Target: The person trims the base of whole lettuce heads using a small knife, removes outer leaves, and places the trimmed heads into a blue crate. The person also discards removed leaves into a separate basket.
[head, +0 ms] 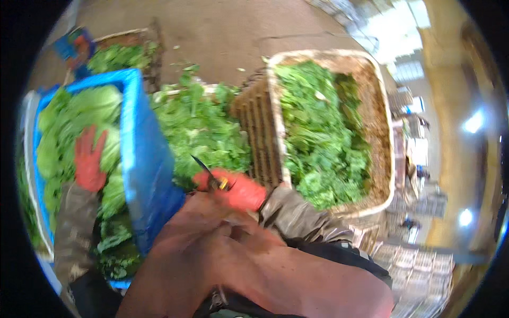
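Observation:
My left hand (90, 161), in a red glove, lies with fingers apart on pale green leafy heads, probably lettuce (81, 107), inside a blue-lined crate (131, 119). In front of my apron, my right hand (234, 190), also red-gloved, is closed around a knife (214, 181) with a dark curved blade and a yellow mark on its handle. The blade points up and left, over loose green leaves (199, 131) between the blue crate and a brown crate. That brown plastic crate (274, 119), with a pale rim, holds more cut leaves (318, 131).
Another crate of leaves (119, 57) stands at the upper left, beside a partly visible person (77, 47). A white-rimmed container (30, 159) is at the far left edge. Leaf scraps lie on the brown floor (222, 31). Stacked crates (417, 270) stand at the lower right.

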Action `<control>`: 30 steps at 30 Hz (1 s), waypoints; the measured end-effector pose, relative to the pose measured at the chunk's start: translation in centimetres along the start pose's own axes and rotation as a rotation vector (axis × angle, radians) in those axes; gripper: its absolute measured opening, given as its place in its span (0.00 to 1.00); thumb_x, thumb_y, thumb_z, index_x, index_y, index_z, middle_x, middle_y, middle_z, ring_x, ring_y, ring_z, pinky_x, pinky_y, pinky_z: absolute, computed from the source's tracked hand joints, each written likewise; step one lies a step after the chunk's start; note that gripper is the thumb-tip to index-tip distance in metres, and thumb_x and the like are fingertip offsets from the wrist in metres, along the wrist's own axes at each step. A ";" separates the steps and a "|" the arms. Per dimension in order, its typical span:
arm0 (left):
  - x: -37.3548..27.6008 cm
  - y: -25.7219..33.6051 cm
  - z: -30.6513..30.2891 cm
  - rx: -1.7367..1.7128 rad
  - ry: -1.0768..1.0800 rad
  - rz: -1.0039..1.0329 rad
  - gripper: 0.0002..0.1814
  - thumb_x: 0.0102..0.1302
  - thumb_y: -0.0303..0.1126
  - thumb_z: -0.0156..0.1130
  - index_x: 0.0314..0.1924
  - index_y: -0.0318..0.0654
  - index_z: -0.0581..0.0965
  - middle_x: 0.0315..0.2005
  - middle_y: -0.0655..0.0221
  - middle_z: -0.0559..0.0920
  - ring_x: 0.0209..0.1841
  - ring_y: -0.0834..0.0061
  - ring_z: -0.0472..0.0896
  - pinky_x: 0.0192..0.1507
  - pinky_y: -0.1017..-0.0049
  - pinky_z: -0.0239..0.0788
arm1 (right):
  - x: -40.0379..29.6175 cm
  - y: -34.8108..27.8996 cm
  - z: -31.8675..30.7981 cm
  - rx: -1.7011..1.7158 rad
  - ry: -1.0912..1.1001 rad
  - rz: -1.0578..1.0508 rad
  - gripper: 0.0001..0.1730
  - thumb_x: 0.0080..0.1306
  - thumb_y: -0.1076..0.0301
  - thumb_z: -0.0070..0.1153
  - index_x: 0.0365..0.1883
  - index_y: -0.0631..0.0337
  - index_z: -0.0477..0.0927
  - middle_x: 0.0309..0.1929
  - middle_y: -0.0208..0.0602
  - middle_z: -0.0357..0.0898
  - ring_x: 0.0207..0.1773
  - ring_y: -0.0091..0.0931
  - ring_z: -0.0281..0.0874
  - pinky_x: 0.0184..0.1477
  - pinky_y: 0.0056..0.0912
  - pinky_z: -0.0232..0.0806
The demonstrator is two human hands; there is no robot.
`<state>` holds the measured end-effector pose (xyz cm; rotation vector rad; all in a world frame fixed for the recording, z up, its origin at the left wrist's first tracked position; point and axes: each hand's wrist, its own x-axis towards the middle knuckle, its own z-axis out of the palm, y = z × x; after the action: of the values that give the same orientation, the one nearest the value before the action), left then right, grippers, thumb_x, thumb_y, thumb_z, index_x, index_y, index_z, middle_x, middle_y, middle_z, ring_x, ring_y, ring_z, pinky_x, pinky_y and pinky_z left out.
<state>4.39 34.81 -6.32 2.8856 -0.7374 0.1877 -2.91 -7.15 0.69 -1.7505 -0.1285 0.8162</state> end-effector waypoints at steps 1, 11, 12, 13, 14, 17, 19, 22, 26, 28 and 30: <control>-0.2 1.4 -2.3 0.032 -0.105 -0.075 0.50 0.43 0.35 0.63 0.72 0.46 0.59 0.70 0.51 0.56 0.73 0.46 0.49 0.70 0.43 0.36 | -0.5 0.8 -5.1 -0.693 0.223 -0.274 0.33 0.57 0.84 0.50 0.60 0.47 0.74 0.57 0.42 0.77 0.55 0.32 0.78 0.48 0.30 0.73; 16.9 26.6 -3.3 -0.786 -0.152 -0.023 0.42 0.54 0.34 0.69 0.68 0.34 0.62 0.65 0.52 0.68 0.67 0.56 0.65 0.69 0.62 0.55 | -16.2 13.7 -22.9 -0.422 0.717 0.521 0.55 0.47 0.49 0.74 0.69 0.58 0.61 0.51 0.41 0.79 0.44 0.29 0.77 0.44 0.32 0.71; 17.7 29.4 -0.7 -0.860 0.084 0.267 0.42 0.54 0.35 0.70 0.67 0.34 0.62 0.62 0.51 0.70 0.65 0.55 0.68 0.67 0.63 0.58 | -16.7 14.4 -21.1 -0.157 0.776 0.365 0.53 0.48 0.55 0.75 0.69 0.59 0.62 0.53 0.43 0.78 0.49 0.30 0.77 0.49 0.32 0.70; 18.4 32.5 0.7 -0.924 0.176 0.426 0.42 0.55 0.39 0.70 0.67 0.34 0.62 0.62 0.50 0.70 0.65 0.54 0.67 0.67 0.63 0.59 | -16.8 14.9 -19.5 0.101 0.825 0.209 0.51 0.48 0.62 0.75 0.69 0.59 0.63 0.54 0.44 0.78 0.53 0.32 0.77 0.55 0.33 0.68; 19.4 36.2 2.1 -0.900 0.235 0.472 0.45 0.56 0.43 0.70 0.67 0.30 0.60 0.61 0.48 0.70 0.63 0.50 0.69 0.66 0.60 0.60 | -17.7 15.0 -17.9 0.181 0.929 0.219 0.50 0.48 0.67 0.74 0.69 0.59 0.62 0.53 0.42 0.78 0.53 0.31 0.76 0.54 0.31 0.68; 20.8 44.6 3.8 -1.180 -0.503 -0.027 0.62 0.53 0.56 0.71 0.73 0.32 0.43 0.68 0.46 0.58 0.71 0.52 0.58 0.70 0.67 0.52 | -19.2 13.2 -13.5 0.364 1.115 0.235 0.48 0.50 0.72 0.72 0.69 0.62 0.62 0.53 0.36 0.77 0.55 0.28 0.73 0.57 0.29 0.66; 19.6 45.3 6.1 -1.426 -0.666 -0.111 0.64 0.50 0.52 0.75 0.73 0.34 0.42 0.67 0.49 0.63 0.69 0.57 0.62 0.69 0.66 0.55 | -18.9 12.8 -11.0 0.199 1.127 -0.089 0.46 0.51 0.72 0.70 0.68 0.62 0.62 0.55 0.35 0.75 0.56 0.26 0.72 0.58 0.28 0.65; 17.5 39.3 4.8 -1.985 -0.825 -0.130 0.61 0.44 0.40 0.81 0.72 0.38 0.51 0.59 0.60 0.73 0.60 0.64 0.72 0.64 0.64 0.62 | -18.7 12.1 -7.3 0.292 1.015 0.000 0.39 0.55 0.70 0.68 0.65 0.63 0.67 0.54 0.33 0.76 0.54 0.21 0.72 0.57 0.27 0.66; 9.1 31.1 6.1 -2.103 -0.859 -0.067 0.54 0.41 0.42 0.82 0.66 0.39 0.60 0.59 0.61 0.71 0.64 0.65 0.66 0.66 0.62 0.56 | -15.7 8.4 -8.2 0.509 0.530 0.233 0.24 0.63 0.68 0.62 0.57 0.63 0.75 0.36 0.32 0.81 0.33 0.22 0.78 0.33 0.24 0.71; 6.1 30.0 3.0 -1.632 -0.855 0.017 0.58 0.40 0.48 0.81 0.67 0.40 0.57 0.59 0.58 0.70 0.65 0.63 0.63 0.67 0.62 0.53 | -14.6 8.5 -8.8 -0.209 0.601 0.208 0.26 0.63 0.66 0.63 0.60 0.60 0.74 0.34 0.32 0.81 0.30 0.20 0.76 0.30 0.22 0.68; 3.6 29.8 1.7 -1.543 -0.803 -0.205 0.58 0.42 0.51 0.80 0.66 0.36 0.56 0.57 0.52 0.71 0.64 0.61 0.66 0.65 0.65 0.56 | -14.0 4.7 -7.8 -0.342 0.586 0.222 0.29 0.60 0.65 0.64 0.61 0.53 0.74 0.36 0.36 0.82 0.30 0.24 0.77 0.31 0.26 0.69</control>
<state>-6.76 7.02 -3.85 1.3981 -0.3246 -1.0872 -10.38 -21.75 3.82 -2.2888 0.3429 0.4185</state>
